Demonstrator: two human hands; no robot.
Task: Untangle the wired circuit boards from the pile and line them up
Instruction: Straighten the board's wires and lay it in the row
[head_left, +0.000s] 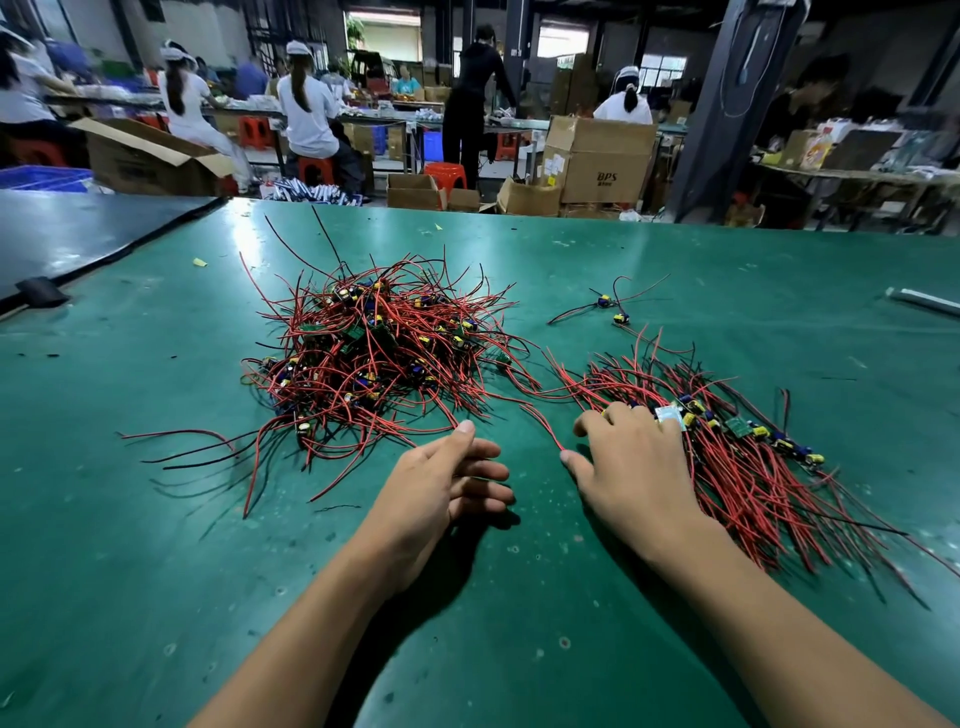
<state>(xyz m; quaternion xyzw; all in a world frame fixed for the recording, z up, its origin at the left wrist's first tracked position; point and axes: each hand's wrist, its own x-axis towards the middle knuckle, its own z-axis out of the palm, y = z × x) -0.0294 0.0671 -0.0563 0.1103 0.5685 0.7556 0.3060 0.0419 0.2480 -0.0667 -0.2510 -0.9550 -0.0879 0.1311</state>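
Left hand (441, 486) hovers loosely curled, empty, at the pile's (374, 353) near side; right hand (636, 462) lies flat, fingers (602, 418) spread, on the row (753, 434).

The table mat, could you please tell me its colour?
The mat is green; head view shows it best.

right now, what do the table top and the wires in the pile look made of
Table top: probably green rubber or vinyl mat, semi-glossy; soft glare, scuff marks. Wires: red and black insulation, likely plastic, smooth and bending freely; cores hidden.
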